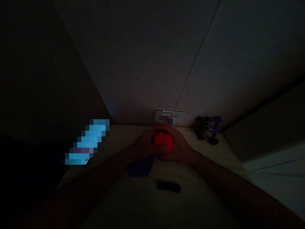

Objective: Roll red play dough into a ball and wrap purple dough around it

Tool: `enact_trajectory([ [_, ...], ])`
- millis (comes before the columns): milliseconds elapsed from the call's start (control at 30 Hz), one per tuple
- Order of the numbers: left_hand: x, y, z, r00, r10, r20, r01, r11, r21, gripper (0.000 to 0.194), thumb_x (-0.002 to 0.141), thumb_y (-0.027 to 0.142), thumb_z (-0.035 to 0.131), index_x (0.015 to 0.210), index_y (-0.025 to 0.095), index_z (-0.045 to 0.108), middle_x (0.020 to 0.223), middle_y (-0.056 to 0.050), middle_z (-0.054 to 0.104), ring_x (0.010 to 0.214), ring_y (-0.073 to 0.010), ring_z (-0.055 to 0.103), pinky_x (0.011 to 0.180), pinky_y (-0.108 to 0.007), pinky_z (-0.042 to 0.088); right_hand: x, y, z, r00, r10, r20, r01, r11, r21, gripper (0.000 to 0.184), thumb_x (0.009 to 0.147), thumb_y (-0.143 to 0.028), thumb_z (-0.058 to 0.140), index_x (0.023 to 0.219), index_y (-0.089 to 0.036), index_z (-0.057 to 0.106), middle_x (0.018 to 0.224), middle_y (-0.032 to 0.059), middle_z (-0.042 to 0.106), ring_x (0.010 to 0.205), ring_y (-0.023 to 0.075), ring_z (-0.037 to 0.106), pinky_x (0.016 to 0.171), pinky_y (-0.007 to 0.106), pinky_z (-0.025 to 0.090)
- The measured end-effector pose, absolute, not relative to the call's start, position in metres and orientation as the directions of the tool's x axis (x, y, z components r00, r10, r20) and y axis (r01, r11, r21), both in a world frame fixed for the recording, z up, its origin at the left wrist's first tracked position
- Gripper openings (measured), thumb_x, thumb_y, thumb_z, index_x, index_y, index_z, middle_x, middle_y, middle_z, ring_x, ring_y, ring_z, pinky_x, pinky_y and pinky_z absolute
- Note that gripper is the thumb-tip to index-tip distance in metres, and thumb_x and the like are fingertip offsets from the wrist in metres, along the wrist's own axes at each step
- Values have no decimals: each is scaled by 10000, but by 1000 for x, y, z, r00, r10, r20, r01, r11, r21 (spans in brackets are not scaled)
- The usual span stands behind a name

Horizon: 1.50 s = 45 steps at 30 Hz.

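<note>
Both hands [145, 143] [183, 147] around red light [164, 139]

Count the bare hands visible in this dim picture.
2: the left hand on the left side of the bright red, rounded object, the right hand on its right side. Dark areas could hide others.

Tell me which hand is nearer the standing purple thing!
Right. The right hand is left of the standing purple thing; the left hand is farther left, across the red object.
</note>
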<state>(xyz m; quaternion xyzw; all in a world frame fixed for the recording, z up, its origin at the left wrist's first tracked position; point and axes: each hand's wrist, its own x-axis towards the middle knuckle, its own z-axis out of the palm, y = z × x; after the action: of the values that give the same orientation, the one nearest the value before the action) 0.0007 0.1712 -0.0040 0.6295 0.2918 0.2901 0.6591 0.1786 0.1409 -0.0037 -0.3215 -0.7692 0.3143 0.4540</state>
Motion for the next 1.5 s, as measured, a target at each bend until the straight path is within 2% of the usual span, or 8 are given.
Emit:
enact_trajectory([
  [133, 1, 171, -4, 666, 746, 0, -55, 50, 997, 383, 603, 338, 894, 870, 135, 708, 835, -26, 674, 741, -155, 579, 664, -274, 481, 176, 140, -3, -394, 745, 539, 212, 644, -735, 610, 658, -345, 892, 1216, -282, 655, 1310, 84, 685, 1181, 303, 669, 1020, 491, 525],
  [367, 4, 167, 1, 599, 794, -104, 32, 106, 994, 357, 681, 420, 840, 846, 141, 691, 789, -27, 665, 737, -169, 580, 692, -294, 466, 176, 137, -8, -222, 833, 507, 353, 553, -754, 526, 653, -298, 856, 1137, -262, 655, 1033, 45, 725, 907, 250, 698, 805, 415, 580],
  [533, 2, 169, -4, 604, 791, -98, 34, 98, 995, 372, 645, 425, 855, 788, 140, 662, 731, -6, 620, 662, -146, 542, 612, -268, 427, 180, 141, -3, -347, 798, 492, 260, 586, -767, 681, 624, -397, 933, 1214, -278, 615, 1214, 74, 686, 1096, 277, 676, 961, 462, 555],
  [667, 2, 171, -5, 678, 734, 38, -69, 12, 998, 432, 625, 399, 883, 939, 150, 721, 859, -35, 690, 787, -192, 615, 704, -308, 505, 180, 143, 1, -437, 741, 510, 208, 635, -744, 716, 653, -399, 915, 1292, -292, 607, 1363, 99, 635, 1240, 308, 630, 1061, 510, 499],
  [800, 2, 172, -4, 693, 717, 73, -85, -19, 996, 402, 636, 380, 886, 932, 152, 738, 916, -55, 721, 864, -228, 651, 761, -341, 534, 176, 139, -1, -405, 751, 522, 206, 631, -748, 593, 655, -311, 879, 1199, -293, 644, 1335, 76, 664, 1180, 298, 667, 1012, 485, 533],
  [1000, 5, 168, -5, 627, 776, -67, 36, 57, 998, 339, 699, 434, 827, 782, 141, 677, 754, -25, 649, 700, -159, 566, 635, -274, 464, 175, 137, -7, -248, 822, 512, 304, 568, -765, 545, 641, -288, 844, 1140, -268, 625, 1081, 45, 716, 944, 265, 702, 832, 425, 585],
  [1300, 2, 170, -2, 675, 736, -50, -2, 70, 998, 373, 598, 414, 862, 795, 151, 685, 741, -11, 645, 661, -143, 539, 592, -251, 436, 180, 141, -4, -402, 820, 406, 139, 494, -858, 648, 603, -400, 929, 1116, -287, 551, 1317, 79, 620, 1157, 292, 642, 942, 446, 551],
  [1500, 5, 167, 2, 657, 750, -73, 30, 71, 997, 350, 647, 434, 819, 751, 153, 638, 695, 6, 594, 635, -132, 504, 572, -247, 396, 177, 143, -21, -288, 819, 496, 279, 567, -775, 635, 595, -440, 911, 1086, -282, 542, 1220, 60, 629, 1061, 282, 639, 893, 424, 536],
])
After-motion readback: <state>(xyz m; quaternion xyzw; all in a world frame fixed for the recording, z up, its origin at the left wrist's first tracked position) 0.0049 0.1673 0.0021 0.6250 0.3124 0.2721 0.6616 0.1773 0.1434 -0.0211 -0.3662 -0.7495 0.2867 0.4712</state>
